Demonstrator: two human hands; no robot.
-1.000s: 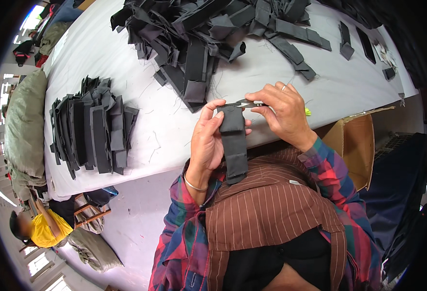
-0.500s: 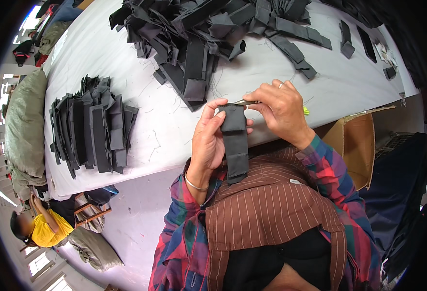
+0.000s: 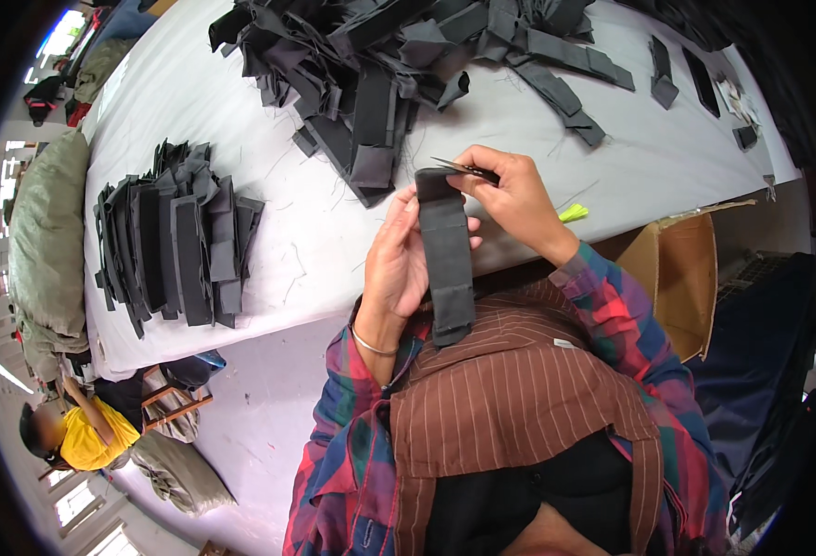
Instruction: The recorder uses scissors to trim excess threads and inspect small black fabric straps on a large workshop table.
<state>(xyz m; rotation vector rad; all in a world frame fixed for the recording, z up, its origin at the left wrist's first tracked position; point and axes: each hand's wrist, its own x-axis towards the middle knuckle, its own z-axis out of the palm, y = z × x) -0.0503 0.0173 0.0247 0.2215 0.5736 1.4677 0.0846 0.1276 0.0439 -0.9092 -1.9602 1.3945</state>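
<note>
Over the near edge of the table [image 3: 325, 259], the left hand [image 3: 397, 258] grips a strip [image 3: 446, 250], its lower end toward the apron [image 3: 482, 408]. The right hand [image 3: 512, 193], closed around snips [image 3: 475, 170], touches the strip's top; a dark heap [image 3: 352, 69] lies beyond.

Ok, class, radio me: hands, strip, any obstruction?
Left hand holding dark fabric strip. Right hand holding snips at strip's top. Strip pile beyond, apart from both hands.

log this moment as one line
left hand: holding dark fabric strip; right hand: holding snips near strip's top; table: strip stack, loose pile
</note>
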